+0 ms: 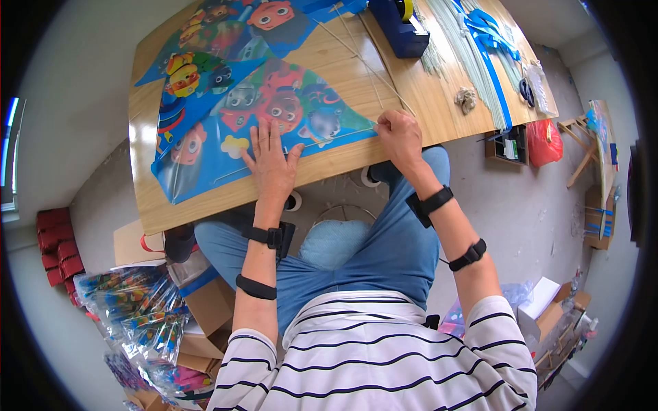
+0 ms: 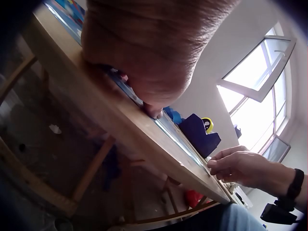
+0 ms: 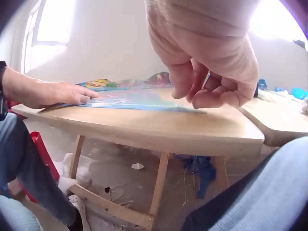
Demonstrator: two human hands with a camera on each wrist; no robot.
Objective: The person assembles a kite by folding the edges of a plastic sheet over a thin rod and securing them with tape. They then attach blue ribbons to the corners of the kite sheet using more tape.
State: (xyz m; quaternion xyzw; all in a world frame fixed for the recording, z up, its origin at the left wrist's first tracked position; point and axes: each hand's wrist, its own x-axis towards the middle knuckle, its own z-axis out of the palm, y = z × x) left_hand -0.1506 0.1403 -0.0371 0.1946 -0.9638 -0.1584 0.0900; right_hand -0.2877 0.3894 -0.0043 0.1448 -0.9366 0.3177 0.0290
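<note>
A blue printed plastic kite sheet (image 1: 205,154) with cartoon faces lies along the near edge of the wooden table. My left hand (image 1: 272,161) rests on it with fingers spread, pressing near its lower border. A thin pale rod (image 1: 336,138) runs along that border, passing by my left thumb. At the sheet's right corner, my right hand (image 1: 401,140) has its fingers curled, thumb and forefinger pinching the rod's end. In the right wrist view the right fingertips (image 3: 195,98) are close over the tabletop.
More printed sheets (image 1: 226,31) lie at the back left. Loose rods (image 1: 356,51) cross the table behind the sheet. A blue tape dispenser (image 1: 404,34) stands at the back. Bundled pale strips (image 1: 473,55), blue ribbon (image 1: 497,34) and scissors (image 1: 526,92) lie to the right.
</note>
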